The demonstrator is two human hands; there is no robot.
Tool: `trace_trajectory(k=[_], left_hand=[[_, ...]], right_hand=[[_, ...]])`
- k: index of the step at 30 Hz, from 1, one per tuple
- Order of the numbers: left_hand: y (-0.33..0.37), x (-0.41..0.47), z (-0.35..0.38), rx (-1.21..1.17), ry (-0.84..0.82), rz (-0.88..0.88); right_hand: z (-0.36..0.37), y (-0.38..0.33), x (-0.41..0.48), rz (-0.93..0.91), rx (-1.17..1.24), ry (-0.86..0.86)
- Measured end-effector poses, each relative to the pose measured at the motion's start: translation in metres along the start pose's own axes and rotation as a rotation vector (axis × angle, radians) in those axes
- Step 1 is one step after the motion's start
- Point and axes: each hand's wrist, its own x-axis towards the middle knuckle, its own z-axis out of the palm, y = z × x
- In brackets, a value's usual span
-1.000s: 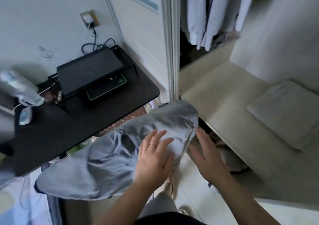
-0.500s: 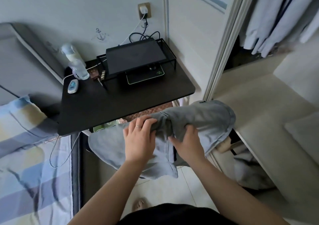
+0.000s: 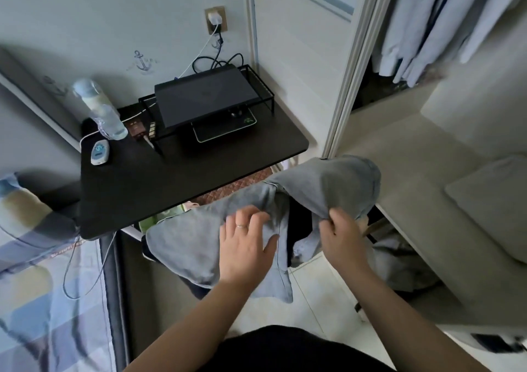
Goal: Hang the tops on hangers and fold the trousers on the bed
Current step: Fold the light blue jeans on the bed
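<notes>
Spreading left from right hand (image 3: 340, 236) grip, grey garment (image 3: 328, 185)

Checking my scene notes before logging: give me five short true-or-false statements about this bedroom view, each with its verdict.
1. The right hand pinches the grey fabric garment. True.
2. The left hand wears a ring. True.
3. The clear plastic bottle lies on the bed. False: it is on the black rectangular table.
4. The black laptop is open. False: its lid is closed.
5. Nothing hangs in the wardrobe. False: pale garments hang there.
</notes>
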Motion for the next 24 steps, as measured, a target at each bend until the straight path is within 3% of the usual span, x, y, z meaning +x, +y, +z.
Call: trace_trajectory(k=[2, 4, 6, 9, 18, 24], left_hand=[[0.019, -0.016, 0.013, -0.141, -0.11, -0.151], [0.034, -0.021, 0.029, -0.201, -0.236, -0.416], [0.043, -0.014, 0.043, -0.152, -0.294, -0.62], [0.05, 0.001, 0.058, -0.058, -0.329, -0.785], [0.051, -0.019, 0.059, -0.093, -0.364, -0.893], [0.062, 0.02, 0.051, -0.141, -0.323, -1.059]], right_hand=[[-0.023, -0.01, -0.003, -0.087, 0.025, 0.046], [-0.041, -0.024, -0.003, -0.181, 0.017, 0.052], [-0.053, -0.037, 0.0, -0.275, 0.02, 0.056], [-0.067, -0.052, 0.007, -0.357, 0.065, 0.04], [-0.09, -0.084, 0.021, -0.516, 0.12, -0.137], [-0.101, -0.114, 0.007, -0.636, 0.168, -0.217]])
